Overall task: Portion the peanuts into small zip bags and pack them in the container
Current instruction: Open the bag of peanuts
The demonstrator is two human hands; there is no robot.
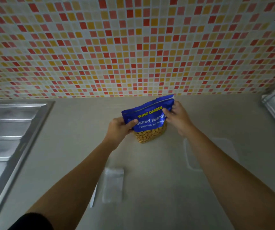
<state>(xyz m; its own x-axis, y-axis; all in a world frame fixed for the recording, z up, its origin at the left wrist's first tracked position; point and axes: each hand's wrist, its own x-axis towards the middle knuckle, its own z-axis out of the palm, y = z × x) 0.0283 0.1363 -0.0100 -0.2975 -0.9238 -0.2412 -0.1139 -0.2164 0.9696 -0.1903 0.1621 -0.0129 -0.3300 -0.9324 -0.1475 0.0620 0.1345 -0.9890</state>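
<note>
Gripping glossy blue peanut pouch w/ left hand & right hand, clear window below.

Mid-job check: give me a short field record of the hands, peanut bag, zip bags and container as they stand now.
left hand: grips the peanut bag at its left edge, thumb on the front
right hand: grips its upper right edge
peanut bag: on the counter, leaning; peanuts show through the lower window; top open or sealed, cannot tell
zip bags: flat stack near the person, untouched
container: clear, faint outline, partly behind the right arm
portioning: not yet begun
</note>
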